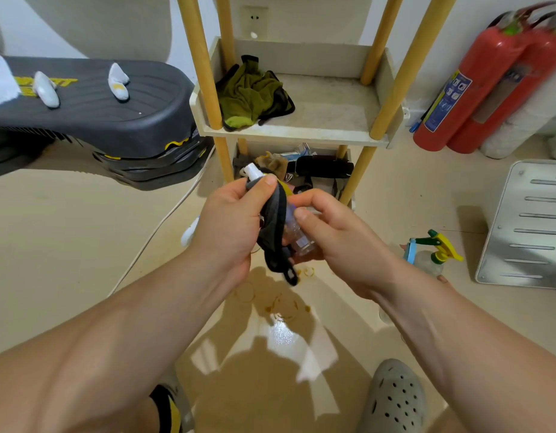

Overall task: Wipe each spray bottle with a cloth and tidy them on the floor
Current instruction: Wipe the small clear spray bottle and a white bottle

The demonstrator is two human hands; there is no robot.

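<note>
A small clear spray bottle (297,235) with a white nozzle top is held in the air in front of the shelf. My right hand (339,242) grips its lower body. My left hand (230,223) grips a dark grey cloth (275,232) that is wrapped around the bottle's upper part, thumb pressing near the nozzle. The cloth's loose end hangs below the bottle. On the floor to the right stands a second spray bottle (433,254) with a green and yellow trigger, partly behind my right forearm. A white object (189,232) peeks out behind my left hand.
A wooden shelf unit (301,132) stands just ahead, with a green cloth (251,95) on its upper tray and clutter below. Stacked dark step platforms (98,120) sit at left, red fire extinguishers (476,89) at right, a metal panel (526,226) by the wall. A white cable (154,229) crosses the floor.
</note>
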